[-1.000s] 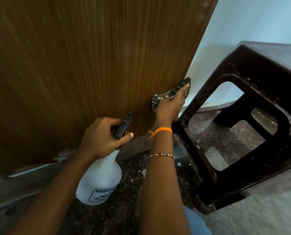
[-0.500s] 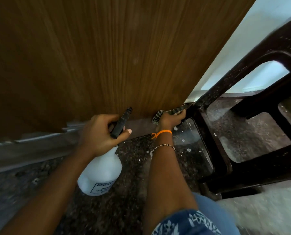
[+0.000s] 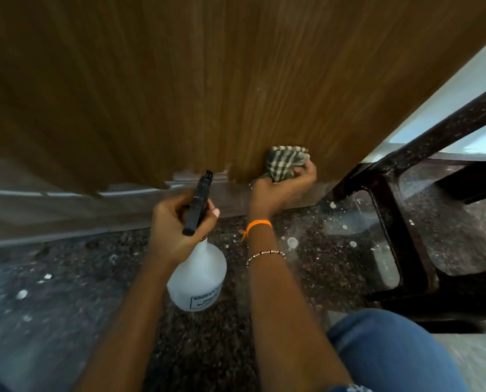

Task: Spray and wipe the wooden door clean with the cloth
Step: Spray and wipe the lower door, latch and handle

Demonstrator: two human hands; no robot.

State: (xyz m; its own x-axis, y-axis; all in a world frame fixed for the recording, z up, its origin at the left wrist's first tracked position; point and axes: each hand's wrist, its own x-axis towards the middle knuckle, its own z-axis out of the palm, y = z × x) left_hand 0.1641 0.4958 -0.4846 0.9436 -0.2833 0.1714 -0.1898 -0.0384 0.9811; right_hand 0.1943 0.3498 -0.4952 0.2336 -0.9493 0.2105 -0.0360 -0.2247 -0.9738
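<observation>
A person crouches at the foot of a wooden door [image 3: 236, 80], whose grain runs up and down the frame. The right hand [image 3: 281, 188] grasps a bunched checked cloth [image 3: 287, 162] and presses it against the door's lower edge, just above the threshold. The left hand [image 3: 179, 222] is wrapped around the neck of a white spray bottle [image 3: 199, 275]; the bottle's long axis runs near-upright, body hanging below the fist above the speckled dark floor [image 3: 66, 278], black trigger head [image 3: 199, 202] rising above it with the nozzle pointing up toward the door's bottom edge. An orange band [image 3: 258, 224] and a beaded bracelet [image 3: 265, 254] circle the right wrist. A dark plastic stool [image 3: 405, 222] stands just right of the door, and a knee in blue jeans [image 3: 391, 349] fills the lower right corner.

Half a second ago the cloth was stretched flat at the door's bottom corner, touching the stool leg; it now sits further left, gathered into a wad. The bottle remains in the same grip.
</observation>
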